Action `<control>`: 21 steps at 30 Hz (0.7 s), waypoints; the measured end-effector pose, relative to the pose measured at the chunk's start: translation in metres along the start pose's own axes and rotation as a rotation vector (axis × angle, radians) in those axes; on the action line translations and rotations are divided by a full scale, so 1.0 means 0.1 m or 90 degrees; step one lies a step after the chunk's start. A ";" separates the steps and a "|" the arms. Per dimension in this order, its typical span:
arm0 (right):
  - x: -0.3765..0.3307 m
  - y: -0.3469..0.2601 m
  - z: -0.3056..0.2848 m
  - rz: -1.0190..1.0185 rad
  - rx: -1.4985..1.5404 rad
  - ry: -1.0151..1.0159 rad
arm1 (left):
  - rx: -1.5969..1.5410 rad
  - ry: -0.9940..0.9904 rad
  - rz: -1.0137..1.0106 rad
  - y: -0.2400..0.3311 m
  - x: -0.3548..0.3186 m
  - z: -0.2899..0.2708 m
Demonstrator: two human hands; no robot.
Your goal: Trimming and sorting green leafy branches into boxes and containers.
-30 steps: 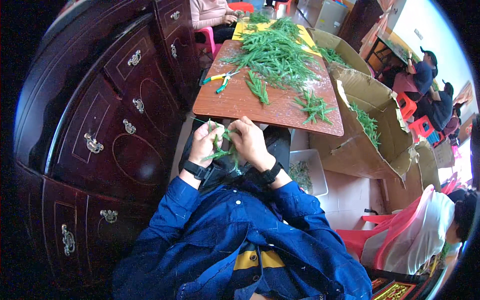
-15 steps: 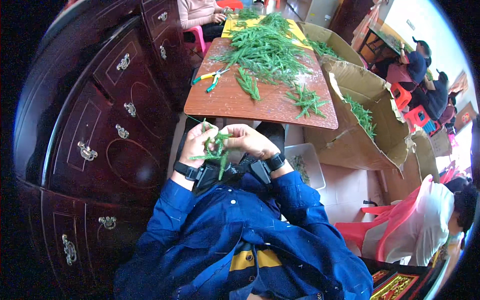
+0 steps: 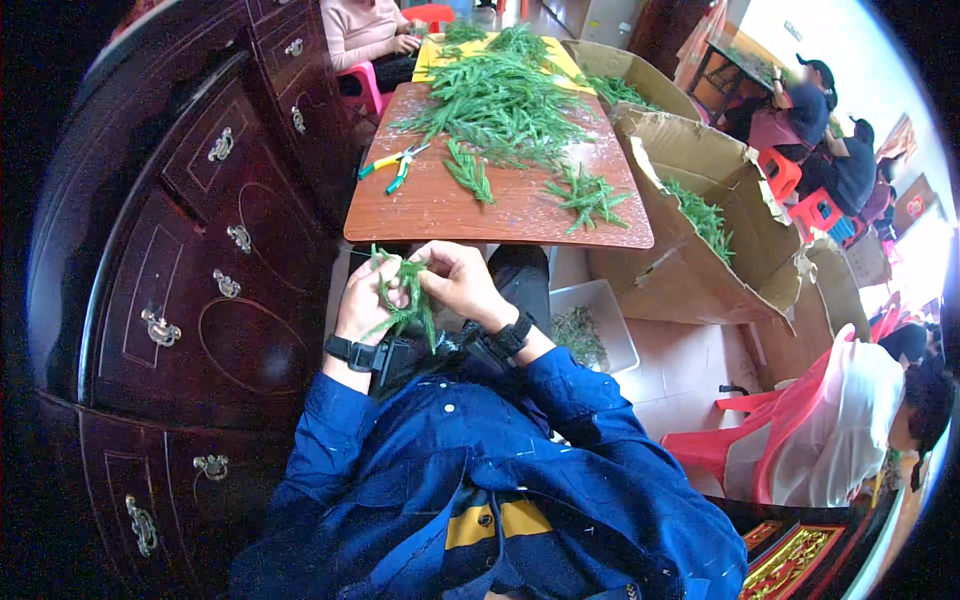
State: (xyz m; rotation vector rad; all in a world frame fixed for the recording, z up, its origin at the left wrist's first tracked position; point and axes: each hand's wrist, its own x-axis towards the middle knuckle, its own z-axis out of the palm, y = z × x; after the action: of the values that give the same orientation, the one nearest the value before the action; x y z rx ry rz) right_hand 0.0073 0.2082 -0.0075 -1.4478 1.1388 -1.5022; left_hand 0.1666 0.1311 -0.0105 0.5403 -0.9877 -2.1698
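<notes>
Just in front of the table's near edge, my left hand (image 3: 362, 297) is closed around a small green artificial fir sprig (image 3: 405, 306), whose needled arms spread out below the fingers. My right hand (image 3: 457, 283) pinches the sprig's upper right side, thumb and fingertips together. Fingers and needles hide exactly where each hand grips. On the brown table (image 3: 420, 220) lie pliers (image 3: 393, 168) with yellow and green handles, spread apart. Beside them are a single flat green sprig (image 3: 470, 177) and a star-shaped sprig cluster (image 3: 587, 198). A large heap of sprigs (image 3: 510, 105) covers the table's far part.
Right of the table stand open cardboard boxes (image 3: 700, 285) holding more greenery. A translucent plastic tub (image 3: 618, 335) with scraps sits on the floor by my right knee. Dark wooden drawers (image 3: 170, 250) rise at left. Other people sit at far left and along the right.
Both hands have shifted slightly left in view, along with the whole scene. The right fingers have moved in closer over the top of the sprig, which has turned a little.
</notes>
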 end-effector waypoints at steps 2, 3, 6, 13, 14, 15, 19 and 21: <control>-0.02 -0.03 0.03 -0.046 -0.062 0.061 | -0.018 0.003 -0.006 -0.01 0.00 -0.02; -0.02 -0.06 0.03 -0.070 -0.094 0.092 | -0.037 0.004 -0.021 -0.01 0.00 -0.01; -0.02 -0.04 0.00 -0.167 -0.218 0.115 | -0.072 0.005 -0.049 0.00 -0.01 0.03; -0.02 -0.13 0.02 -0.271 -0.285 0.199 | -0.077 -0.061 -0.001 0.02 -0.05 0.20; -0.03 -0.16 0.01 -0.282 -0.303 0.202 | -0.078 -0.060 -0.001 0.02 -0.05 0.21; -0.03 -0.19 0.01 -0.292 -0.320 0.206 | -0.084 -0.069 -0.004 0.02 -0.05 0.21; -0.03 -0.26 0.04 -0.281 -0.367 0.226 | -0.094 -0.085 -0.004 0.01 -0.06 0.22; 0.00 -0.19 -0.02 -0.150 -0.190 0.166 | -0.089 -0.084 0.013 0.01 -0.06 0.25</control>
State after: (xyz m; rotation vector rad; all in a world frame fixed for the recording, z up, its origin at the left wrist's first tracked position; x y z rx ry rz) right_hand 0.0064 0.2144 0.0101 -1.6674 1.4388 -1.7831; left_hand 0.1558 0.1478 0.0066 0.3233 -0.8970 -2.2584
